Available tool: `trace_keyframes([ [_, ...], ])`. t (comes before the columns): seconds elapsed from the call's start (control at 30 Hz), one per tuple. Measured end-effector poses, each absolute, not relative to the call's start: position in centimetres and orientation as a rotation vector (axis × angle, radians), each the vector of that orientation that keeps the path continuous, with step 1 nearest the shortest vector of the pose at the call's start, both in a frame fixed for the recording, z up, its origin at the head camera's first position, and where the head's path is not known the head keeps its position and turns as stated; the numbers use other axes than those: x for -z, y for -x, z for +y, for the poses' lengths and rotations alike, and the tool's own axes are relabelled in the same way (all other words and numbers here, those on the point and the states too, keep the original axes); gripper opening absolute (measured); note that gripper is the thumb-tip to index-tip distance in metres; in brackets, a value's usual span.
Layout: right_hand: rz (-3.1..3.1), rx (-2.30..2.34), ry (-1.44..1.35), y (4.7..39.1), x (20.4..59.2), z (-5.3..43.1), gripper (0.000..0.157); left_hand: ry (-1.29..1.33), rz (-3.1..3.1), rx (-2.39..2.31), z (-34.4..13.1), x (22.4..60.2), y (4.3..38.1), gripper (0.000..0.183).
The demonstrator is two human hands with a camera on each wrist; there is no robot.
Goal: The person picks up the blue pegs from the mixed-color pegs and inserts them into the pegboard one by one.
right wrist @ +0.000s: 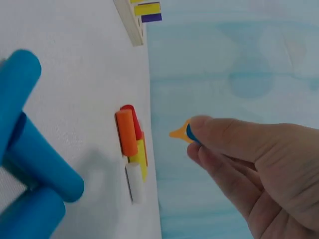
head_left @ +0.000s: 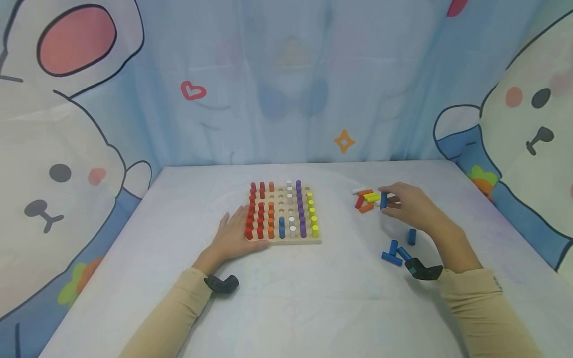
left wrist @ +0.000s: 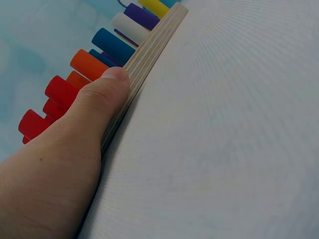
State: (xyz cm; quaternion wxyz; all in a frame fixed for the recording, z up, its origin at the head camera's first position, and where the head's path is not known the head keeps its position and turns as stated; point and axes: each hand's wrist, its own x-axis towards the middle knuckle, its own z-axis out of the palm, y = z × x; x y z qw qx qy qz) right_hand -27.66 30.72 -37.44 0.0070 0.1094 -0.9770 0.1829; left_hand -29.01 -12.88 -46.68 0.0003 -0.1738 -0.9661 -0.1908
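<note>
Apparently to steady the board [head_left: 299, 241], left fingers [head_left: 237, 219] spread against it; right fingers [head_left: 393, 189] pinch a blue peg [head_left: 383, 201] between them.

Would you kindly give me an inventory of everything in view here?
board: one, pale wood, on the table
standing pegs: many, red, orange, blue, white, purple and yellow, in the board
held peg: one, blue, in the right hand
loose pegs: four, blue, near the right wrist
mixed pile: several pegs, red, orange, yellow and white, right of the board
backdrop: one, light blue, behind the table
printed characters: two large, white, left and right
printed heart: one, red, backdrop's left half
printed star: one, orange, backdrop's right half
wrist devices: two, black, one per wrist
sleeves: two, tan, on the forearms
left hand: one, bare, at the board's near-left corner
right hand: one, bare, beside the mixed pile
</note>
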Motion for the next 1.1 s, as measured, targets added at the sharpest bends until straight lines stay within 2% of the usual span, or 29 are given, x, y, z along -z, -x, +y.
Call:
trace_keyframes([
  [0.2, -2.965, -0.690, -0.449, 27.4, 37.6, 29.2, 0.049, 0.555, -3.021, 0.601, -12.9, 46.9, 29.1, 0.118],
  [0.43, -2.850, -0.814, -0.597, 27.4, 37.9, 28.1, 0.051, 0.533, -3.043, 0.607, -12.9, 47.0, 29.0, 0.118],
  [0.6, -2.769, -0.958, -0.709, 27.5, 38.2, 27.4, 0.035, 0.534, -3.036, 0.611, -12.9, 46.8, 28.9, 0.118],
  [0.7, -2.768, -0.992, -0.721, 27.5, 38.4, 26.9, 0.025, 0.536, -3.032, 0.614, -12.9, 46.8, 29.0, 0.118],
  [1.1, -2.863, -0.770, -0.650, 27.1, 38.0, 24.7, 0.020, 0.546, -3.036, 0.596, -12.9, 46.5, 29.0, 0.118],
])
